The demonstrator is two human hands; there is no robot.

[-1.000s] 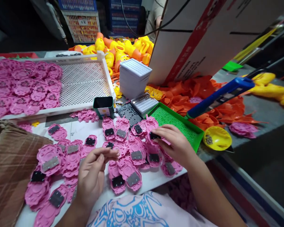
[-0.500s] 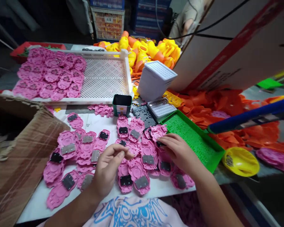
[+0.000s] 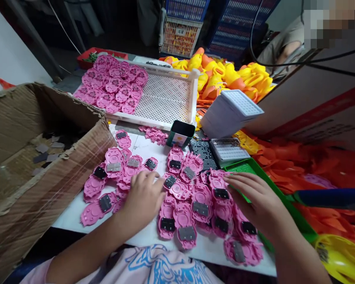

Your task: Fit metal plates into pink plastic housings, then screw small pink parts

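Note:
My left hand [image 3: 144, 197] is turned back-up over the left group of pink plastic casings [image 3: 114, 161]. Its fingers bend down beside a casing with a black cover [image 3: 150, 163]; the fingertips are hidden, so I cannot tell whether they grip it. My right hand [image 3: 256, 193] has its fingers stretched out, the tips at the upper edge of a pink casing [image 3: 220, 183] in the right group. Several casings there overlap, each with a black or grey rectangular cover, such as this grey one [image 3: 187, 233].
At left stands a cardboard box [image 3: 85, 146] with dark pieces inside. A white perforated tray [image 3: 165, 94] holds pink parts. Ahead are a dark green tub [image 3: 180, 134] and white stacked trays [image 3: 225, 118]. A green tray [image 3: 286, 205] and yellow bowl [image 3: 343, 256] lie right.
The view has swung left. My left hand has gone from a raised pinch to palm-down over the left casings. My right fingers have straightened over the right-hand casing.

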